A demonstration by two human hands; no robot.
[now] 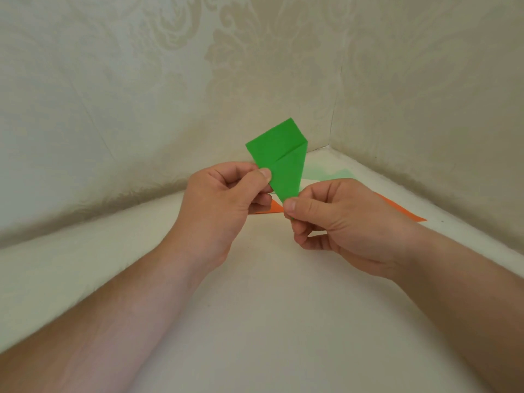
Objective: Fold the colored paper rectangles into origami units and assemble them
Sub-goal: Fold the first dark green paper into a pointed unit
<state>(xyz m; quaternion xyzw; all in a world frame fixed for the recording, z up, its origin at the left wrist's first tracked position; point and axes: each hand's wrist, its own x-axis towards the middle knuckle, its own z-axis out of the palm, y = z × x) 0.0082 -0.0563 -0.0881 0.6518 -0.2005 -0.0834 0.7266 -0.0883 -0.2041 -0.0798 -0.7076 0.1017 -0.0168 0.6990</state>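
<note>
A folded green paper (282, 154) stands upright in the air above the white table, shaped like a kite with a diagonal crease across it. My left hand (224, 205) pinches its left edge between thumb and fingers. My right hand (334, 222) pinches its narrow bottom tip. An orange paper (402, 209) lies flat on the table behind my hands, mostly hidden by them; a corner of it shows between the hands. A pale green paper (326, 174) lies flat farther back.
The white table (255, 307) fits into a corner between two walls with pale patterned wallpaper (170, 80). The papers lie near that corner at the back right.
</note>
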